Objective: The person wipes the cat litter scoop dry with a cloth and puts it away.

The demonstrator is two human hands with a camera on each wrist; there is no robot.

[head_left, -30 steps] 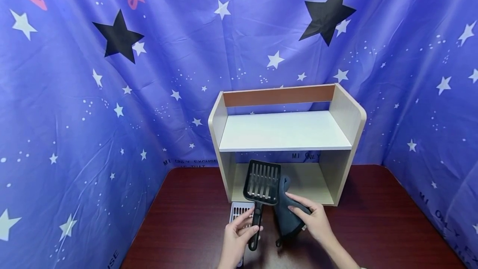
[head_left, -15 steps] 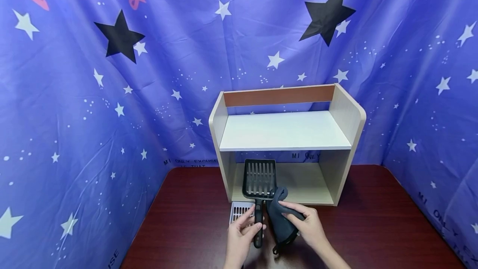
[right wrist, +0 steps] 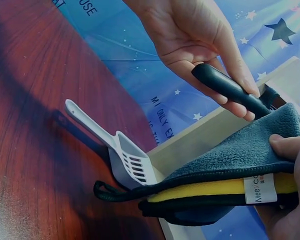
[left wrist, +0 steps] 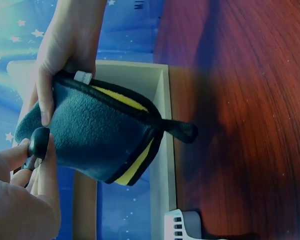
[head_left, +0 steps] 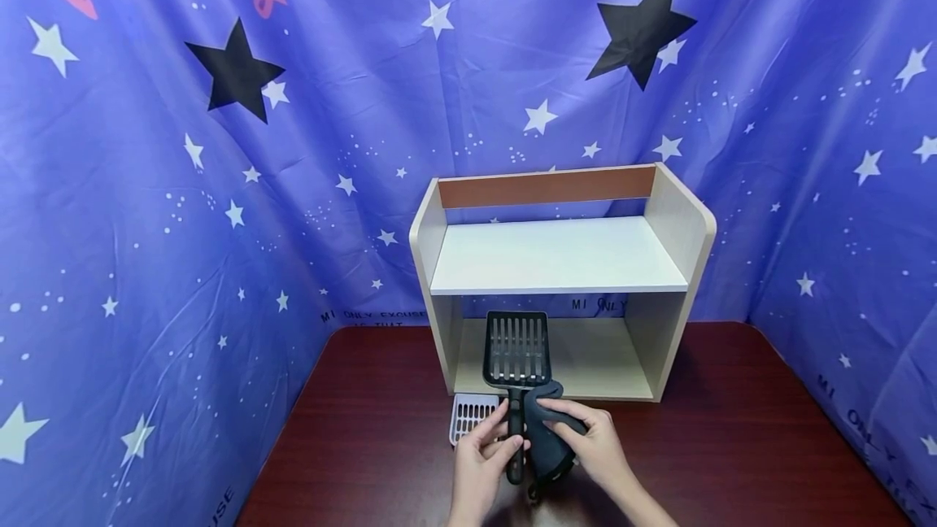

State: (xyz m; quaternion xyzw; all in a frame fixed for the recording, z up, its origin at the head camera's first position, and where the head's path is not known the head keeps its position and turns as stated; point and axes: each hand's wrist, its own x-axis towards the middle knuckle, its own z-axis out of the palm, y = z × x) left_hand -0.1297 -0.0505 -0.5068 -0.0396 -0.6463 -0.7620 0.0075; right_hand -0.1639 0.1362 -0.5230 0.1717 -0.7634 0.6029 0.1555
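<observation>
right hand pinches the grey cloth mitt between thumb and fingers, while the left hand grips the handle of the black scoop, slotted head pointing up in front of the lower bay of the shelf. the mitt's folded tip sits against or just beside the handle, below the head; whether it presses there i cannot tell. the step in hand looks like wiping the scoop, and the next move seems to call for a steady left grip while the right hand draws the cloth along the handle or over the slots, without snagging. the scoop looks smooth and rigid, with long parallel slots. the mitt is fuzzy, edged in black, yellow lining showing at its cuff, with a white tag and a dark loop. a pale slotted scoop lies on the dark red table, just in front of the shelf.
</observation>
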